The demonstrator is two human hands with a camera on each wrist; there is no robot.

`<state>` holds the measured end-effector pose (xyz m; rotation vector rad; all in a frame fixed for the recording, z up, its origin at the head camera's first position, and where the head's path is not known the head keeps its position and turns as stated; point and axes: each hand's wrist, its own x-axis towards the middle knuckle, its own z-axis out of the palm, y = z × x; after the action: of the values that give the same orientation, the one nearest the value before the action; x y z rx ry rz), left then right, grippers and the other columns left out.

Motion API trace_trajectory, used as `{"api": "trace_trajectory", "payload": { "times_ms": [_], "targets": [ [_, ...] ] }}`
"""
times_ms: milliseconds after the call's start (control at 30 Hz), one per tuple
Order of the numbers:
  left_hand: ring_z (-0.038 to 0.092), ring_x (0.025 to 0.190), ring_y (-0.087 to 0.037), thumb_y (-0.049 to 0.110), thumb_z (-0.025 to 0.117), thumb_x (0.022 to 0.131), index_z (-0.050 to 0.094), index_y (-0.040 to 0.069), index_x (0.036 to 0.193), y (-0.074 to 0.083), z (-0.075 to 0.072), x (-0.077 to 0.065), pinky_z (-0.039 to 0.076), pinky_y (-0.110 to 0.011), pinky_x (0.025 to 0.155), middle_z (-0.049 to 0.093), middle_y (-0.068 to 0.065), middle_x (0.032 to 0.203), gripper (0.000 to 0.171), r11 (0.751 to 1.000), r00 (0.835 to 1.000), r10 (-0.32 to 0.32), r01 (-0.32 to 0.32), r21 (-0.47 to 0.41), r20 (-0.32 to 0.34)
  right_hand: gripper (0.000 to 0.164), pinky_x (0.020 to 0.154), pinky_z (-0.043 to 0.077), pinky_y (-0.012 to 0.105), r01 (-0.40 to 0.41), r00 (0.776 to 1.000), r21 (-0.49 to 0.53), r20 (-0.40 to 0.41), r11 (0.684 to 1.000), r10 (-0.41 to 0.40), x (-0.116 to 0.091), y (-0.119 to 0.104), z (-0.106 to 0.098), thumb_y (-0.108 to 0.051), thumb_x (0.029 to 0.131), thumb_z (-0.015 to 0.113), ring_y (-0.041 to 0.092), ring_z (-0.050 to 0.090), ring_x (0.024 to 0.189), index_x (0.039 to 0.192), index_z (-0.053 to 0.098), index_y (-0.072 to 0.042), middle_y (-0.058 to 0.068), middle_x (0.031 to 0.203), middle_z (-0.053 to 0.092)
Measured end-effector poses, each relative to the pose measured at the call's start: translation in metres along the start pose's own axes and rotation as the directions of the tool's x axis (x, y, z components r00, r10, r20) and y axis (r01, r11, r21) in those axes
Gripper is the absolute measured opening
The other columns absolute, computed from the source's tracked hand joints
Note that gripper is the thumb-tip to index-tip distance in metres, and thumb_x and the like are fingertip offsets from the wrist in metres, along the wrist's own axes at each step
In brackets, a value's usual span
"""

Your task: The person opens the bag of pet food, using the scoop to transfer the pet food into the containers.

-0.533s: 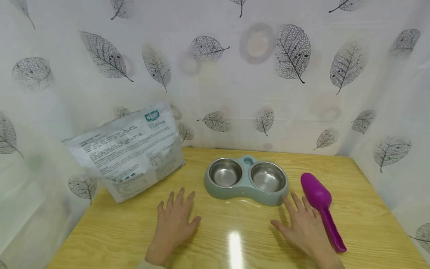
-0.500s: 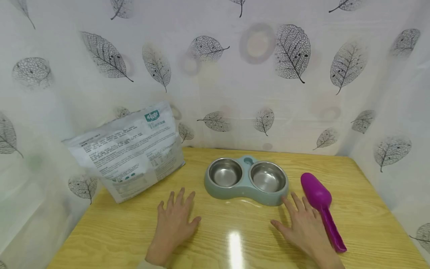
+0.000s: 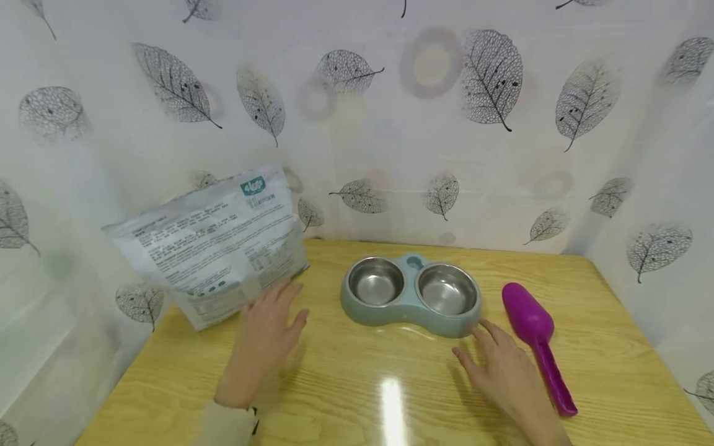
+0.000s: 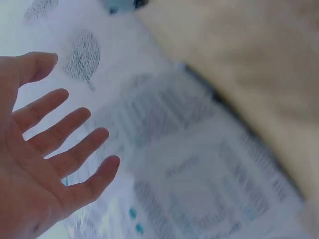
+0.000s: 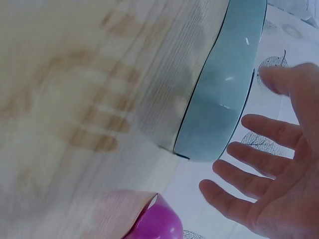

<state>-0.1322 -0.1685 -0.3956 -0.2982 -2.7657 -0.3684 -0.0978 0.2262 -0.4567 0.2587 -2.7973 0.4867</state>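
Note:
A white printed pouch bag (image 3: 223, 241) with a teal logo stands tilted at the left of the table. My left hand (image 3: 264, 337) hovers at its lower front, fingers spread; in the left wrist view the hand (image 4: 55, 154) holds nothing, the bag (image 4: 189, 164) filling the space beyond it. Whether the fingertips touch the bag I cannot tell. A blue-green double pet bowl (image 3: 385, 316) with two steel dishes sits mid-table. Near its right end is my right hand (image 3: 504, 371), fingers relaxed and holding nothing. A purple scoop (image 3: 538, 334) lies just right of that hand.
The wooden table (image 3: 346, 384) has its back edge against a pale curtain (image 3: 379, 142) printed with leaves. More curtain hangs along the left and right sides. Light glares off the table's front middle.
My left hand has lifted and moved forward and left toward the bag. The right hand stays about where it was, its fingers slightly more bent. The head view has tilted slightly down.

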Motion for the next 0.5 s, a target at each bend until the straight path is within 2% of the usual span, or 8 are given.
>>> {"api": "trace_trajectory", "payload": {
  "times_ms": [100, 167, 267, 333, 433, 500],
  "targets": [
    [0.067, 0.115, -0.044, 0.022, 0.074, 0.093, 0.067, 0.006, 0.13, -0.015, -0.023, 0.014, 0.053, -0.062, 0.091, 0.068, -0.02, 0.132, 0.042, 1.0, 0.992, 0.01, -0.009, 0.005, -0.129, 0.043, 0.088, 0.056, 0.064, 0.017, 0.999, 0.019, -0.05, 1.0, -0.016, 0.001, -0.003, 0.0, -0.032, 0.09, 0.078, 0.046, 0.067, 0.114, 0.125, 0.07, -0.007, 0.021, 0.129, 0.068],
    [0.069, 0.11, -0.044, 0.02, 0.073, 0.092, 0.069, 0.006, 0.126, -0.026, -0.039, 0.023, 0.054, -0.06, 0.085, 0.071, -0.02, 0.127, 0.037, 1.0, 0.973, 0.025, -0.02, 0.024, -0.228, 0.039, 0.086, 0.056, 0.063, 0.015, 0.998, 0.026, -0.062, 1.0, -0.013, 0.002, -0.005, 0.0, -0.03, 0.09, 0.078, 0.046, 0.068, 0.112, 0.122, 0.072, -0.007, 0.021, 0.127, 0.069],
    [0.07, 0.102, -0.045, 0.017, 0.069, 0.093, 0.071, 0.007, 0.122, -0.041, -0.064, 0.033, 0.053, -0.06, 0.074, 0.073, -0.019, 0.121, 0.031, 0.998, 0.934, 0.036, -0.016, 0.058, -0.355, 0.035, 0.078, 0.059, 0.059, 0.007, 0.998, 0.038, -0.069, 0.999, -0.004, 0.003, -0.007, 0.001, -0.028, 0.09, 0.078, 0.044, 0.071, 0.103, 0.116, 0.074, -0.005, 0.02, 0.121, 0.072],
    [0.07, 0.103, -0.046, 0.016, 0.068, 0.093, 0.072, 0.005, 0.12, -0.051, -0.078, 0.037, 0.052, -0.061, 0.071, 0.074, -0.019, 0.121, 0.03, 0.997, 0.9, 0.043, -0.009, 0.08, -0.434, 0.032, 0.072, 0.061, 0.055, -0.001, 0.998, 0.046, -0.061, 0.999, 0.004, 0.003, -0.008, 0.001, -0.028, 0.09, 0.078, 0.042, 0.073, 0.097, 0.114, 0.075, -0.005, 0.018, 0.115, 0.074],
    [0.066, 0.112, -0.049, 0.013, 0.066, 0.092, 0.072, 0.002, 0.12, -0.065, -0.097, 0.042, 0.048, -0.068, 0.076, 0.071, -0.022, 0.126, 0.031, 0.996, 0.867, 0.008, 0.038, 0.082, -0.498, 0.03, 0.064, 0.061, 0.05, -0.027, 0.999, 0.056, -0.031, 0.998, 0.028, 0.002, -0.009, 0.0, -0.028, 0.09, 0.077, 0.04, 0.074, 0.09, 0.111, 0.077, -0.006, 0.016, 0.109, 0.076],
    [0.059, 0.123, -0.052, 0.015, 0.066, 0.092, 0.07, 0.001, 0.124, -0.075, -0.107, 0.044, 0.044, -0.074, 0.084, 0.066, -0.024, 0.134, 0.035, 0.994, 0.858, -0.04, 0.085, 0.064, -0.512, 0.029, 0.062, 0.06, 0.048, -0.044, 0.999, 0.054, -0.015, 0.998, 0.045, 0.001, -0.009, 0.0, -0.028, 0.091, 0.077, 0.038, 0.074, 0.088, 0.111, 0.077, -0.008, 0.015, 0.106, 0.076]
  ]
}}
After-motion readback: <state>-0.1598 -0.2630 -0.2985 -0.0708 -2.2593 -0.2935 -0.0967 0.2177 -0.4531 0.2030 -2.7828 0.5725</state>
